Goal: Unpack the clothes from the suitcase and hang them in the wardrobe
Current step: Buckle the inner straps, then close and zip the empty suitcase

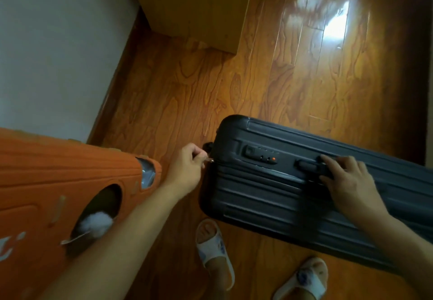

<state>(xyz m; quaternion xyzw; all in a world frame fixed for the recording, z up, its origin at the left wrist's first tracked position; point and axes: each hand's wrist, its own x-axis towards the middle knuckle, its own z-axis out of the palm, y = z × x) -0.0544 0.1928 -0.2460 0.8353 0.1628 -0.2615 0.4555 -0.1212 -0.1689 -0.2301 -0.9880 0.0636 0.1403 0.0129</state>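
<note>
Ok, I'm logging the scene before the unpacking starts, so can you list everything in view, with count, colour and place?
ribbed hard-shell suitcase: one, black, closed, on the floor at centre right
combination lock: one, black with an orange dot, on the suitcase's upward side
suitcase side handle: one, black, right of the lock
zipper pull: one, silvery, at the suitcase's left corner
ribbed orange object with openings: one, orange, at left; what it is I cannot tell
wooden cabinet: one, light brown, top centre
glossy wooden floor: reddish brown
wall: grey-white, upper left
slippers: two, white, on the person's feet, bottom centre
left hand: pinches the zipper pull
right hand: rests on the handle
</note>
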